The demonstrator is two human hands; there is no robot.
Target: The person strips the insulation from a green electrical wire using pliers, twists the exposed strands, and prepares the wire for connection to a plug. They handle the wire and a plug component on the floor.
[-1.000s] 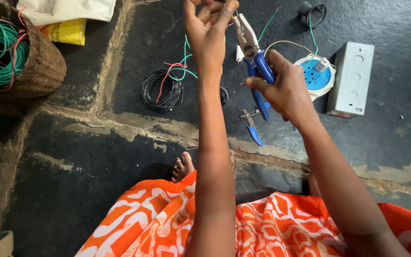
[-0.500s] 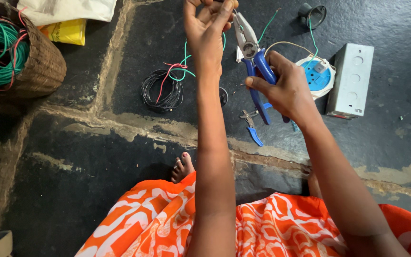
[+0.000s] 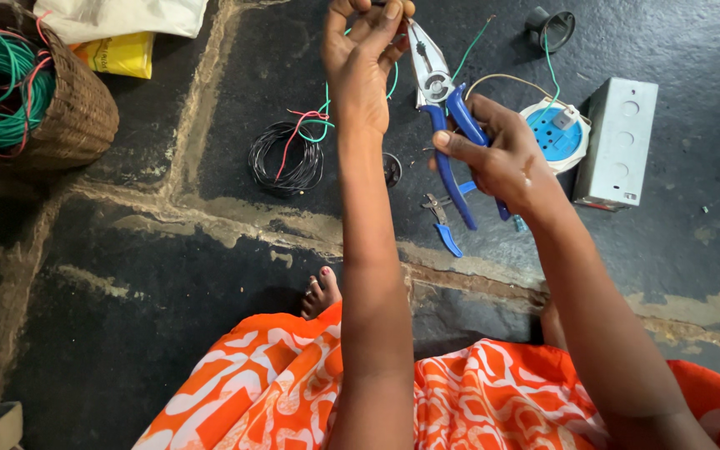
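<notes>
The right hand grips blue-handled steel pliers, whose nose meets a thin green wire that the raised left hand pinches in its fingers above the floor; judged mid-strip, wanting a steady squeeze next

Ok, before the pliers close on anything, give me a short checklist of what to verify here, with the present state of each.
1. Right hand grips both blue handles of the pliers: ok.
2. Plier jaws on the wire: cannot tell, the tip meets the left hand at the frame edge.
3. Left hand pinches a wire end: cannot tell, the fingers hide it.
4. Left fingertips clear of the jaws: not ok, they sit right beside the tip.
5. Second blue-handled tool lies apart on the floor: ok.
6. Black wire coil lies free on the floor, away from both hands: ok.
</notes>
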